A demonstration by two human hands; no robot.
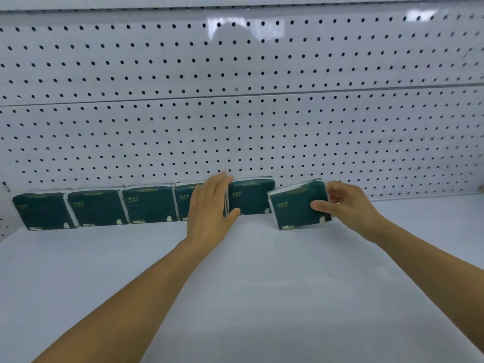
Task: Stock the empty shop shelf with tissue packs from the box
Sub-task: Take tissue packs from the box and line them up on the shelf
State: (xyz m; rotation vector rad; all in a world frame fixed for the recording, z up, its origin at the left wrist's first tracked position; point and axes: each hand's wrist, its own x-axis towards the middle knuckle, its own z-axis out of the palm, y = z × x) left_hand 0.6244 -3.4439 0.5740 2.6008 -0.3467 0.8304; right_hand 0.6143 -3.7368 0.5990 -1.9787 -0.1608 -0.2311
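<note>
Several dark green tissue packs (150, 204) stand in a row against the pegboard back of the white shelf (248, 271). My left hand (210, 208) lies flat with straight fingers against the packs in the middle of the row, partly covering one of them. At the row's right end my right hand (345, 208) grips another dark green pack (294, 208), thumb on its front face and fingers behind. This pack is tilted and stands slightly apart from the last pack in the row (250, 197). The box is out of view.
The white pegboard back wall (235, 113) rises behind the packs. The shelf board reaches from the packs to the near edge and on to the right of the held pack. The shelf's left side wall (4, 205) stands beside the first pack.
</note>
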